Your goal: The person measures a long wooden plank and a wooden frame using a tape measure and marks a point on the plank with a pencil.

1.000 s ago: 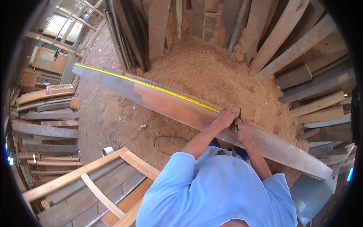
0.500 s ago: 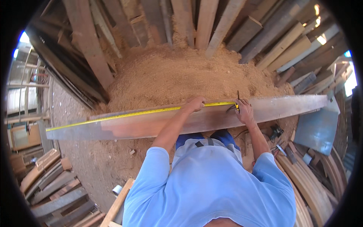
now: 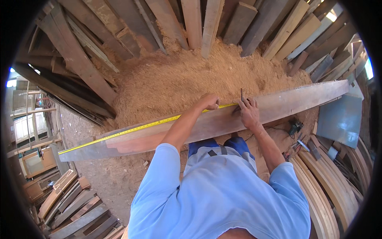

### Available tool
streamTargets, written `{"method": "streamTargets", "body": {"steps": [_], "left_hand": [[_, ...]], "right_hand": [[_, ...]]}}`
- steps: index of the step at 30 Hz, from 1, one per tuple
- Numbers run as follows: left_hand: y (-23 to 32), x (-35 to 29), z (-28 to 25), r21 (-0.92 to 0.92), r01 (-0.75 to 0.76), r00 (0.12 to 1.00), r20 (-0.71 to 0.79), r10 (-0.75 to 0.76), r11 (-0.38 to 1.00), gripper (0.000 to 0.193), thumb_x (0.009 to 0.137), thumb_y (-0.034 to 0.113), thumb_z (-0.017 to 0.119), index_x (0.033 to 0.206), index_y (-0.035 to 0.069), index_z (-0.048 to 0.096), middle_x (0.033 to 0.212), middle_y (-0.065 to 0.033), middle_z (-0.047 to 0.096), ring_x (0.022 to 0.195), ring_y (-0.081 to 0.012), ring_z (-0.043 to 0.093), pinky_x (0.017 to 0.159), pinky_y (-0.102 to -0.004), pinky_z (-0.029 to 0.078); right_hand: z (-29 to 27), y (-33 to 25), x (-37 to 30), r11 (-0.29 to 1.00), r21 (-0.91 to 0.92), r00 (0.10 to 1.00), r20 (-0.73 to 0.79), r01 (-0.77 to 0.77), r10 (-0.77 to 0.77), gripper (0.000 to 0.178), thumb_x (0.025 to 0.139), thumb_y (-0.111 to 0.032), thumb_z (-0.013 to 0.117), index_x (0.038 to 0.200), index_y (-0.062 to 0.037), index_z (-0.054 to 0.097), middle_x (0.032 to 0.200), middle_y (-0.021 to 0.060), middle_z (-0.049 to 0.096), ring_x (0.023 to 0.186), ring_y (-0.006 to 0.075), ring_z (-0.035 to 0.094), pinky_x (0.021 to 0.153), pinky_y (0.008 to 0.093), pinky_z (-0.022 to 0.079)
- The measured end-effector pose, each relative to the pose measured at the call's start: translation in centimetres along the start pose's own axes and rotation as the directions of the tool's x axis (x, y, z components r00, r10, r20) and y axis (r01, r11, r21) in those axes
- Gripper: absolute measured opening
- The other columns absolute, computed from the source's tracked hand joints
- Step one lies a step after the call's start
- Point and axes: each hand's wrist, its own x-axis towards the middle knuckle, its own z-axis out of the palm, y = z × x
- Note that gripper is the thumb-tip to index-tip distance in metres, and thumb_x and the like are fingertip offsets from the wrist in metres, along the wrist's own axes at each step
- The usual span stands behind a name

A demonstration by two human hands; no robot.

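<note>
A long, tapered wooden plank [image 3: 294,101] runs across in front of me, from lower left to upper right. A yellow tape measure [image 3: 135,128] lies stretched along its far edge. My left hand [image 3: 209,101] presses down on the tape near the plank's middle. My right hand [image 3: 248,111] holds a dark pencil [image 3: 241,95] upright against the plank, right at the tape's end. Both arms wear light blue sleeves.
A large sawdust pile [image 3: 187,75] rises behind the plank, ringed by leaning boards [image 3: 195,20]. Curved wooden strips [image 3: 330,187] lie at lower right beside a small power tool [image 3: 294,127] and a grey sheet [image 3: 342,119]. Stacked lumber [image 3: 71,203] sits at lower left.
My view has swung, so the plank now tilts up to the right. Both hands stay on the plank at the tape's end, the right still holding the pencil.
</note>
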Motion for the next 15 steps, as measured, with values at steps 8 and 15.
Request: {"method": "streamTargets", "body": {"steps": [8,15], "left_hand": [[-0.2,2.8,0.6,0.051,-0.115,0.992,0.056,0.112,0.992,0.022,0.072,0.021,0.075,0.090,0.009,0.074,0.087,-0.0132,0.074,0.085,-0.0317,0.072,0.073,-0.0434,0.054],[-0.5,2.9,-0.2,0.080,-0.205,0.975,0.099,0.197,0.975,0.022,0.074,0.023,0.077,0.090,0.009,0.073,0.087,-0.0129,0.074,0.083,-0.0321,0.071,0.071,-0.0438,0.054]], "right_hand": [[-1.2,-1.2,-0.7,0.983,0.182,0.999,-0.021,-0.040,0.045,0.043,0.083,-0.015,0.066,0.125,-0.0100,0.060,0.118,0.0128,0.060,0.116,0.0346,0.052,0.097,0.0494,0.041],[-2.7,-8.5,-2.6,0.847,0.529,0.994,0.113,-0.060,0.000,0.043,0.087,-0.023,0.068,0.123,-0.0015,0.057,0.112,0.0202,0.057,0.106,0.0392,0.053,0.089,0.0479,0.043]]}}
